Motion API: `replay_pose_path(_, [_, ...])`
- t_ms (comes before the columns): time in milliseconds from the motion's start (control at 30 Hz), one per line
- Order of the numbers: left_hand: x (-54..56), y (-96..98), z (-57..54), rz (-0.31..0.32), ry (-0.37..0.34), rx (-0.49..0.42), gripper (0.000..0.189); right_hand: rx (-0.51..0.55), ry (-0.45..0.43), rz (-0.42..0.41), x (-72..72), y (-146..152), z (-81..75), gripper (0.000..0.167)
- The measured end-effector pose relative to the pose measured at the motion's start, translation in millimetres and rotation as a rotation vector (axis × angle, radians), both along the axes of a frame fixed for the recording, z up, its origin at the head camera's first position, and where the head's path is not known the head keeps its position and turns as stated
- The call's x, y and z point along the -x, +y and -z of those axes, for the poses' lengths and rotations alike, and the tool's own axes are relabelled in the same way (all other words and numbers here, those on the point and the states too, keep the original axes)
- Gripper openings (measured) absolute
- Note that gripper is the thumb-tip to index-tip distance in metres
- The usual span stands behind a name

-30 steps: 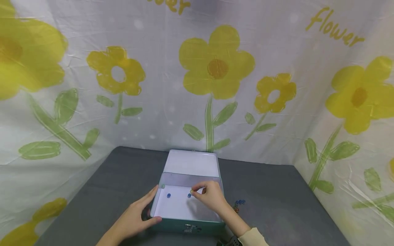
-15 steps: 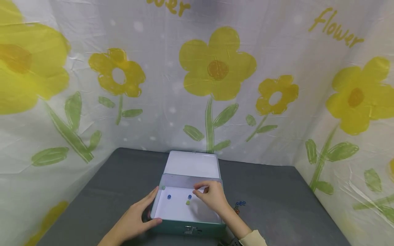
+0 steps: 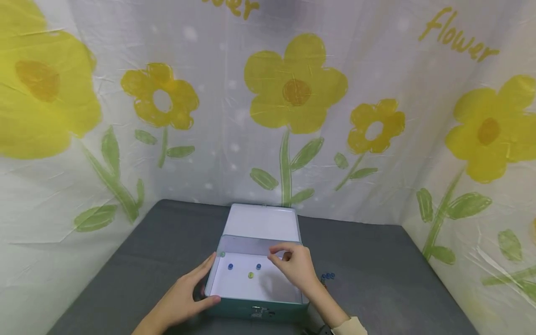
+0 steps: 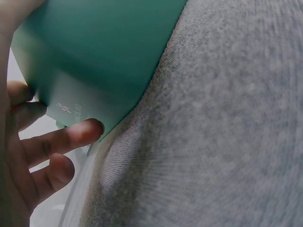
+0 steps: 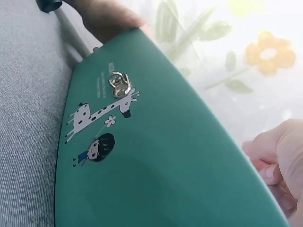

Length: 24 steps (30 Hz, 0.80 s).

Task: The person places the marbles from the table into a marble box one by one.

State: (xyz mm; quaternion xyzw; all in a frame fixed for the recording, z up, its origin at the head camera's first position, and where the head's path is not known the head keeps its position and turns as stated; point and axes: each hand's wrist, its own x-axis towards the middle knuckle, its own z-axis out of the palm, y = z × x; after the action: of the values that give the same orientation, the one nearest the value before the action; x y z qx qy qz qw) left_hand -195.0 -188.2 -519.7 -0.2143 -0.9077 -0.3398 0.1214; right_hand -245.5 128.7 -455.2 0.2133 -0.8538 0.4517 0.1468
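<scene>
A green tin box with a white inside lies open in the head view, its lid folded back. My left hand rests against its left side, thumb on the front rim; in the left wrist view the fingers are spread by the green wall. Above the right part of the box is my right hand, thumb and index tips slightly apart with nothing seen between them. Inside lie a blue piece, another blue piece, a yellow-green piece and a pale green piece near the back left corner.
Several small blue pieces lie on the grey table to the right of the box, partly behind my right forearm. A metal clasp sits on the box front. Flower-printed cloth hangs behind and beside the table.
My right hand has let go of the yellow-green piece, which now lies on the box floor, and has drawn slightly right. The left hand stays at the box.
</scene>
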Motion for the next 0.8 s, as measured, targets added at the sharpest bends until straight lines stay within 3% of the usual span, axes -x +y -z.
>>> replay_pose_path(200, [1.8,-0.5,-1.0,-0.001,0.018,-0.003,0.098,0.036,0.009,0.016,-3.3,10,-2.3,0.012])
replay_pose_path(433, [3.8,-2.2,0.7,0.015,-0.026,-0.017,0.099,0.084,-0.048,0.078,-8.2,25,-0.5,0.014])
replay_pose_path(800, [5.4,-2.4,1.3,0.019,-0.049,-0.022,0.099,0.116,-0.063,0.175,-11.1,60,-0.4,0.012])
